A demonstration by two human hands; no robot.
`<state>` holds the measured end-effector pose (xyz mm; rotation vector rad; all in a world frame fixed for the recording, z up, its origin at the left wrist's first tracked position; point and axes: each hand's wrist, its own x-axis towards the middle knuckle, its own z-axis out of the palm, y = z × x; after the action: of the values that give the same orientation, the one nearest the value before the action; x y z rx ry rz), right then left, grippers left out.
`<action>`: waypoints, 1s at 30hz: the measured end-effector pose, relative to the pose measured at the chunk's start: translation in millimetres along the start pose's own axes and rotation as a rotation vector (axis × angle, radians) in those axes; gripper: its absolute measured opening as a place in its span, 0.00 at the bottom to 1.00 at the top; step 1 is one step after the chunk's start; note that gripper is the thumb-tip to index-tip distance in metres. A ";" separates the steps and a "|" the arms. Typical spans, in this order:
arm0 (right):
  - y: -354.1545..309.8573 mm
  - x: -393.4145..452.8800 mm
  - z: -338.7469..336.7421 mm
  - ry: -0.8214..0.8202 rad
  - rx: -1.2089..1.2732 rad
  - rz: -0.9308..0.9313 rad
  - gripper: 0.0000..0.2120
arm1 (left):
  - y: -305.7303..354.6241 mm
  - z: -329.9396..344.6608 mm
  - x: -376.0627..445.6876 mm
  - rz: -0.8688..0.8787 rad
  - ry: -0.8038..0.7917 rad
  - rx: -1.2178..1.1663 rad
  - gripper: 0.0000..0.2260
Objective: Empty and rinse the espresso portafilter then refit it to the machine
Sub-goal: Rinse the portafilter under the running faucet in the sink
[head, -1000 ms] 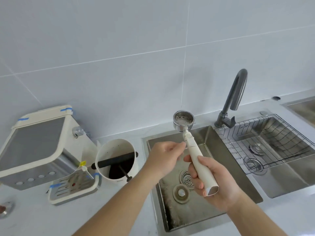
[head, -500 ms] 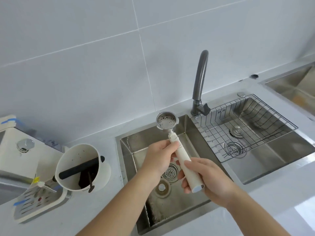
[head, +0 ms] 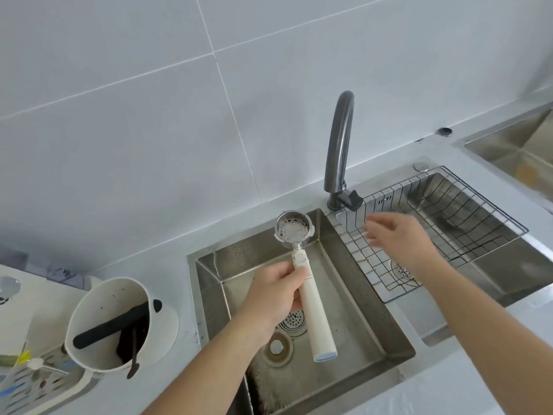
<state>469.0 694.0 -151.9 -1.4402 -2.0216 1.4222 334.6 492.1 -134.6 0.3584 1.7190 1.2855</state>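
Note:
The portafilter (head: 315, 319) has a cream handle and a steel basket (head: 293, 227) with coffee specks inside. My left hand (head: 276, 290) grips the upper handle and holds it over the left sink basin (head: 353, 289), basket up and level. My right hand (head: 398, 238) is off the handle, fingers spread, in the air just below the dark grey tap (head: 339, 151) and its lever (head: 350, 200). Only a corner of the espresso machine (head: 15, 304) shows at the far left, with its drip tray (head: 39, 384) below.
A white knock box (head: 119, 324) with a black bar and dark grounds stands left of the sink. A wire rack (head: 449, 223) sits in the right basin. Two drains (head: 291, 320) lie in the left basin floor. Another steel basin (head: 514, 151) is at far right.
My right hand let go of the handle's end and rose up and right toward the tap lever. The left hand keeps the portafilter over the basin. The view shifted right.

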 end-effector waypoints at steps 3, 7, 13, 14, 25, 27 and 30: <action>-8.9 38.7 -1.6 0.076 -0.091 -0.082 0.17 | -0.8 3.8 8.6 -0.018 -0.022 0.023 0.07; -21.9 75.8 6.0 0.116 -0.146 -0.123 0.20 | -1.3 8.4 19.1 -0.057 -0.068 0.044 0.07; -27.2 99.7 19.5 0.109 -0.231 -0.096 0.12 | -0.9 14.5 29.4 -0.074 -0.111 0.050 0.08; -26.1 101.7 21.2 0.115 -0.227 -0.086 0.12 | -1.0 15.5 30.8 -0.077 -0.108 0.049 0.08; -17.0 98.1 24.1 0.173 -0.090 -0.052 0.14 | -0.2 18.8 38.5 -0.100 -0.152 0.041 0.07; -14.7 97.4 23.6 0.166 -0.067 -0.042 0.11 | 0.5 19.9 38.2 -0.108 -0.157 0.034 0.07; -10.5 97.8 22.7 0.159 -0.050 -0.028 0.06 | 1.3 21.8 38.6 -0.112 -0.163 0.033 0.07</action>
<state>402.2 763.0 -182.9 -1.4887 -1.9833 1.2128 331.4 532.3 -153.1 0.3696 1.6012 1.1178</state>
